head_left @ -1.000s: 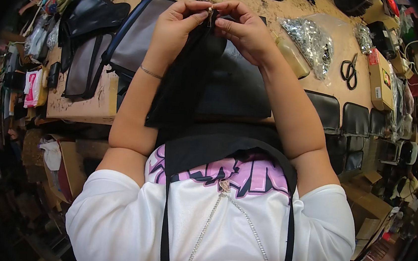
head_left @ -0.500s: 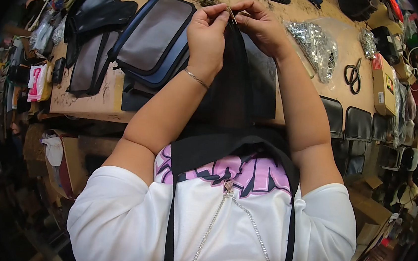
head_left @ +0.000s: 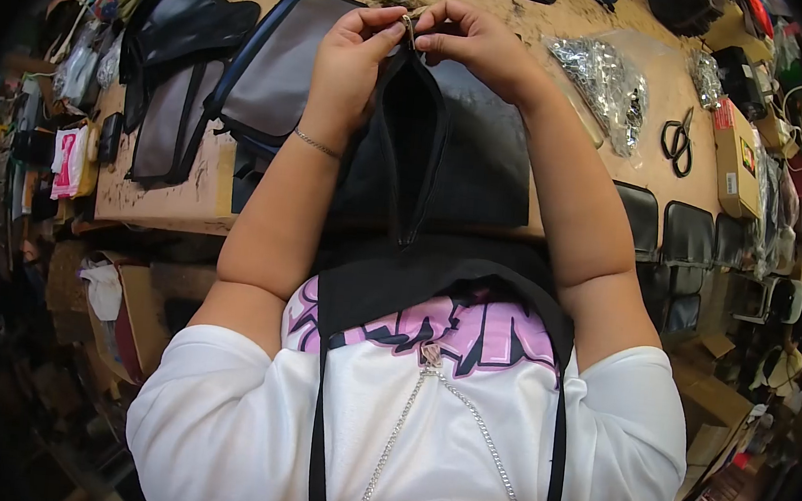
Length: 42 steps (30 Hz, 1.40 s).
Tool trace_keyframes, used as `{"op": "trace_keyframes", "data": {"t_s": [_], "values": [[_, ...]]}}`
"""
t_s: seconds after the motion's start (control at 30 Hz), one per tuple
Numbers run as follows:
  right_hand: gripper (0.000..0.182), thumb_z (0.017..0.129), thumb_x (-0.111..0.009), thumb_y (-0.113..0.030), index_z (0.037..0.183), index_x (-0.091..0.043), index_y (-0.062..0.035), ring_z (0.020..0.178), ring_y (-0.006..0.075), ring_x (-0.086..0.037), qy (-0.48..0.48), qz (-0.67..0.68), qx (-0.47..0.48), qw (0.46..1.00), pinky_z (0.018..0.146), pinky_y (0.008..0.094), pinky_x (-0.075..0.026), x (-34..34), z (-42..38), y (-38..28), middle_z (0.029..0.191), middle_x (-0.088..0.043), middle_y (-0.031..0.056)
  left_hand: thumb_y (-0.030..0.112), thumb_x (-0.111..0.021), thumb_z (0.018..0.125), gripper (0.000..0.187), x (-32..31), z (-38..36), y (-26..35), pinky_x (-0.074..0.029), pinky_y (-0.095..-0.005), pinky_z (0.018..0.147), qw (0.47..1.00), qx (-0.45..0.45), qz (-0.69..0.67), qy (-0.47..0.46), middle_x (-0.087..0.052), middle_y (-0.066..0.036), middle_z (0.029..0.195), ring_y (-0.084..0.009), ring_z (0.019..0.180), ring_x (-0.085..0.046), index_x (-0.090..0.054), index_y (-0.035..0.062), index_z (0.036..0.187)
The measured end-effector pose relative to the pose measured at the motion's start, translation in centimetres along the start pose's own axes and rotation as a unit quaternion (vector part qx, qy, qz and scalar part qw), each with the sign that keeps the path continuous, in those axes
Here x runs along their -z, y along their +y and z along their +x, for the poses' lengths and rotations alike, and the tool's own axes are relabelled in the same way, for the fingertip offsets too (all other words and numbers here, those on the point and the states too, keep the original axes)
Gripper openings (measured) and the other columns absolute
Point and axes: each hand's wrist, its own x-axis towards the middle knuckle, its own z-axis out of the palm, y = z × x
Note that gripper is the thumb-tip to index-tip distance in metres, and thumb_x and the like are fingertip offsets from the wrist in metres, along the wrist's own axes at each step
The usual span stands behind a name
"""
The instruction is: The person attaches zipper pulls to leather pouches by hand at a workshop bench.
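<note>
A black zipper (head_left: 441, 140) hangs down toward me, its two tapes parted into a narrow almond-shaped gap. At its far end, my left hand (head_left: 348, 69) pinches the tape between thumb and fingers. My right hand (head_left: 480, 52) is closed in a pinch just beside it, at a small brass-coloured metal piece (head_left: 408, 28) that looks like a zipper slider. The fingertips hide part of that piece. Under the zipper lies a flat sheet of smooth black material (head_left: 491, 153), reaching the table's near edge.
Left of my hands lie a grey-and-blue panel with dark edging (head_left: 279, 63) and black pieces (head_left: 187, 27). To the right are a plastic bag of metal parts (head_left: 610, 92), black-handled scissors (head_left: 679, 146) and a cardboard box (head_left: 735, 165). Black padded pieces (head_left: 689, 233) sit by the table edge.
Both hands have moved left and slightly closer to me, the left one further. The zipper's tapes, close together before, now stand apart in an open gap.
</note>
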Motion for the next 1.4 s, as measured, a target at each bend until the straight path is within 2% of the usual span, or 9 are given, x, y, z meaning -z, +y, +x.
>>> {"op": "trace_keyframes", "data": {"t_s": [0.13, 0.23, 0.37, 0.57, 0.97, 1.07, 1.17, 1.27, 1.4], "values": [[0.017, 0.088, -0.064, 0.010, 0.100, -0.061, -0.0020, 0.103, 0.0153, -0.064, 0.025, -0.134, 0.162, 0.977, 0.092, 0.0280, -0.054, -0.8, 0.0, -0.3, 0.108, -0.063, 0.0071, 0.002, -0.063, 0.098, 0.023, 0.6, -0.5, 0.1, -0.050, -0.0232, 0.095, 0.997, -0.053, 0.057, 0.007, -0.068, -0.009, 0.111, -0.0118, 0.105, -0.064, -0.063, -0.0029, 0.120], [0.022, 0.086, -0.060, 0.018, 0.096, -0.060, -0.0010, 0.105, 0.0161, -0.065, 0.007, -0.114, 0.184, 0.976, 0.097, 0.0287, -0.053, -1.7, -0.9, -0.8, 0.109, -0.061, 0.0089, 0.001, -0.062, 0.098, 0.022, 1.1, -0.4, -0.4, -0.050, -0.0235, 0.094, 0.993, -0.088, 0.082, -0.012, -0.068, -0.009, 0.111, -0.0117, 0.104, -0.065, -0.063, -0.0030, 0.119], [0.013, 0.088, -0.065, 0.009, 0.095, -0.061, -0.0009, 0.104, 0.0143, -0.064, 0.054, -0.008, 0.087, 0.995, 0.095, 0.0292, -0.053, -2.3, -1.8, -1.3, 0.107, -0.065, 0.0049, 0.001, -0.063, 0.097, 0.018, -0.3, -1.3, -0.2, -0.050, -0.0227, 0.090, 0.989, -0.121, 0.088, 0.002, -0.069, -0.007, 0.107, -0.0102, 0.099, -0.064, -0.065, -0.0020, 0.115], [0.019, 0.091, -0.072, -0.002, 0.104, -0.059, -0.0050, 0.096, 0.0106, -0.063, 0.066, 0.021, 0.053, 0.996, 0.089, 0.0265, -0.052, -1.5, -1.9, -1.2, 0.100, -0.065, 0.0010, 0.000, -0.065, 0.094, 0.010, -1.9, -2.4, 0.2, -0.050, -0.0247, 0.081, 0.945, -0.218, 0.241, 0.047, -0.071, -0.008, 0.097, -0.0129, 0.089, -0.065, -0.070, 0.0003, 0.103], [0.022, 0.089, -0.071, 0.004, 0.101, -0.053, -0.0031, 0.096, 0.0105, -0.062, -0.004, -0.133, 0.041, 0.990, 0.090, 0.0268, -0.054, 0.6, -2.0, -2.4, 0.095, -0.061, 0.0024, -0.012, -0.056, 0.090, 0.022, -2.9, -3.3, 0.8, -0.051, -0.0269, 0.085, 0.875, -0.286, 0.389, 0.009, -0.068, -0.008, 0.095, -0.0161, 0.092, -0.067, -0.069, -0.0013, 0.103], [0.015, 0.087, -0.070, -0.002, 0.093, -0.056, -0.0001, 0.078, 0.0158, -0.060, 0.009, -0.338, 0.034, 0.940, 0.068, 0.0320, -0.051, -0.6, -2.5, -5.8, 0.083, -0.060, 0.0097, -0.015, -0.051, 0.088, 0.027, -3.1, -3.4, 0.7, -0.052, -0.0276, 0.085, 0.874, -0.271, 0.404, -0.002, -0.068, -0.009, 0.096, -0.0171, 0.094, -0.068, -0.069, -0.0016, 0.103], [0.018, 0.084, -0.073, -0.001, 0.089, -0.055, -0.0004, 0.075, 0.0153, -0.061, 0.038, -0.276, 0.042, 0.959, 0.066, 0.0319, -0.050, -0.5, -2.3, -5.0, 0.083, -0.063, 0.0107, -0.014, -0.051, 0.088, 0.026, -3.4, -3.5, 1.1, -0.052, -0.0281, 0.085, 0.866, -0.265, 0.424, -0.007, -0.069, -0.010, 0.096, -0.0173, 0.095, -0.068, -0.069, -0.0019, 0.103], [0.014, 0.085, -0.073, -0.001, 0.089, -0.060, 0.0006, 0.074, 0.0175, -0.062, 0.111, -0.219, 0.015, 0.969, 0.067, 0.0326, -0.050, -1.4, -2.6, -4.5, 0.083, -0.065, 0.0109, -0.009, -0.057, 0.090, 0.021, -3.1, -2.9, 0.7, -0.053, -0.0302, 0.084, 0.869, -0.285, 0.405, 0.003, -0.069, -0.011, 0.097, -0.0203, 0.093, -0.068, -0.069, -0.0010, 0.104], [0.022, 0.090, -0.068, 0.006, 0.103, -0.053, -0.0020, 0.097, 0.0119, -0.063, 0.129, -0.135, 0.087, 0.979, 0.090, 0.0276, -0.055, -0.9, -2.9, -0.2, 0.097, -0.061, 0.0038, -0.001, -0.064, 0.090, 0.016, -2.8, -2.7, 0.9, -0.053, -0.0325, 0.080, 0.870, -0.291, 0.397, 0.001, -0.069, -0.013, 0.099, -0.0256, 0.091, -0.069, -0.069, 0.0009, 0.106]]}}
